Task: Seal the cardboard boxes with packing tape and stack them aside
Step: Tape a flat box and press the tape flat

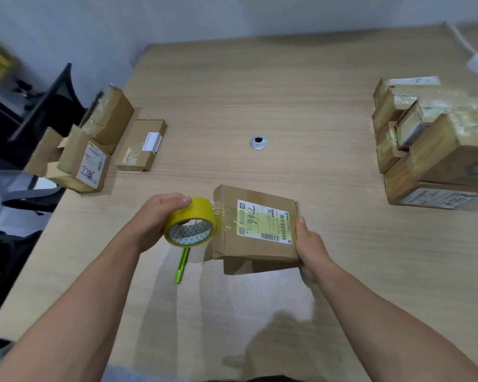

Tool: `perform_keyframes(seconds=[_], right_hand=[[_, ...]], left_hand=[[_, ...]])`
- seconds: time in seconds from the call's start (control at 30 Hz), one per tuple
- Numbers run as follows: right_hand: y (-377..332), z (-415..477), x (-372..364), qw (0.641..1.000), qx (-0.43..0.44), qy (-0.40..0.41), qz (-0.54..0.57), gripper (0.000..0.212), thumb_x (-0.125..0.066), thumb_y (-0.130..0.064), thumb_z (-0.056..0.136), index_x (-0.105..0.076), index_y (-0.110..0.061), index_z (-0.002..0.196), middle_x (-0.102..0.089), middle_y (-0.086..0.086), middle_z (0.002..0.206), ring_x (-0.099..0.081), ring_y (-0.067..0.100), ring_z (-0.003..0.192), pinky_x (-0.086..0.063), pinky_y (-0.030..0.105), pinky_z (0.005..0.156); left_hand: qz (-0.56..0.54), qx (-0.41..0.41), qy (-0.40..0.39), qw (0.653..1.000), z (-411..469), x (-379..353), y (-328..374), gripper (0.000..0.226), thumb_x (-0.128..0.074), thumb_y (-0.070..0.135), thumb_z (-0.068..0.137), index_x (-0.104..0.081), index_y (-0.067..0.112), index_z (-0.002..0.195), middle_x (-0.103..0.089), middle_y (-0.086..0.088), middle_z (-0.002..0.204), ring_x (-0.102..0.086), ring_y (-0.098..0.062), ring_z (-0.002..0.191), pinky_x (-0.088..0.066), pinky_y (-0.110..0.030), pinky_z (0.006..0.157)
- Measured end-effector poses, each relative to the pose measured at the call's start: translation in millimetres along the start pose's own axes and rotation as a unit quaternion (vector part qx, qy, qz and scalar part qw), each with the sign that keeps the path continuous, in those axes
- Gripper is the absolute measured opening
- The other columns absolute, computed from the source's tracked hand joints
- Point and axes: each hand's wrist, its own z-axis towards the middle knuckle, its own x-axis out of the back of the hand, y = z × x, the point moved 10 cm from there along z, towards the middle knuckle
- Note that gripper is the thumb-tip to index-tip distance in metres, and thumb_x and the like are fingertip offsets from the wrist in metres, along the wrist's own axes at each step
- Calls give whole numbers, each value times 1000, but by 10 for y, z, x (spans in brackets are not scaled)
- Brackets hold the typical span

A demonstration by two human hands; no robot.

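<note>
Taping step: my left hand (155, 219) gripped the tape roll (191, 221) at 9 o'clock of the box (255, 230) on the table (260, 92); my right hand (311, 245) clasped its 3 o'clock edge. Next, I judged, the strip needed cutting.

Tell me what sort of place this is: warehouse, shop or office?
Most likely an office desk used for packing parcels: a wood-grain desk with a cable grommet, an office chair at its left edge, and labelled cardboard boxes piled at both sides.
</note>
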Motion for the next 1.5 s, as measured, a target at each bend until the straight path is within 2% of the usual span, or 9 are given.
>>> perform_keyframes(seconds=[0.17,0.3,0.53,0.6,0.7,0.83,1.0,1.27,1.5], right_hand=[[-28,-20,-18,997,12,26,-69,58,-31,-62,101,-71,-21,93,-73,6,98,-70,26,93,-57,45,92],[-166,-41,-109,986,23,40,-163,51,-28,-49,107,-61,-18,84,-65,6,93,-60,20,84,-49,34,75],[-430,-277,-400,973,91,-43,-206,48,-37,-34,109,-29,-14,153,-49,11,138,-41,7,75,-35,10,40],[-573,-369,-515,966,150,-57,-203,58,-41,-36,108,-17,-25,159,-43,8,139,-46,13,91,-37,6,54],[-753,-477,-634,950,223,-42,-216,58,-44,-50,102,-22,-45,155,-35,4,141,-45,22,123,-38,28,91],[-945,-601,-724,952,262,-72,-142,54,-43,-67,95,-31,-57,147,-39,-1,141,-46,20,131,-41,40,108],[-1107,-671,-741,937,306,-100,-138,66,-48,-58,98,-21,-44,157,-31,2,157,-31,19,145,-29,33,113],[-1004,-576,-938,932,288,-170,-140,56,-34,-74,94,-21,-64,148,-27,-13,162,-26,15,149,-27,49,119],[-1322,-660,-742,935,315,-160,-13,38,-38,-42,107,-50,-39,142,-50,-6,146,-46,11,135,-41,34,110]], left_hand=[[35,-29,-24,999,-32,-51,227,30,-74,43,60,-60,18,56,-48,-1,57,-49,-15,53,-39,-23,54],[59,-49,-39,996,-73,-26,455,34,-76,43,59,-58,14,63,-48,-1,57,-50,-14,52,-40,-21,49],[169,-70,-67,981,-165,-160,884,40,-76,51,57,-75,14,73,-65,-9,74,-64,-20,70,-49,-31,64],[194,-76,-68,976,-169,-231,994,48,-78,53,57,-75,11,81,-70,-15,81,-69,-25,76,-54,-36,69],[231,-89,-59,967,-162,-357,1138,52,-80,52,61,-74,10,90,-72,-15,89,-70,-28,81,-55,-40,72],[268,-94,-49,958,-148,-537,1261,40,-77,49,67,-73,15,87,-72,-11,89,-71,-32,87,-58,-45,74],[298,-94,-57,948,-173,-737,1387,40,-77,52,67,-72,16,85,-73,-11,89,-71,-35,90,-58,-53,80],[379,-101,-54,918,-202,-1030,1479,29,-75,41,86,-70,12,85,-70,-8,88,-67,-25,83,-55,-42,72],[381,-108,-54,917,-241,-1218,1533,26,-73,40,87,-72,14,89,-71,-5,90,-67,-22,85,-54,-38,74]])
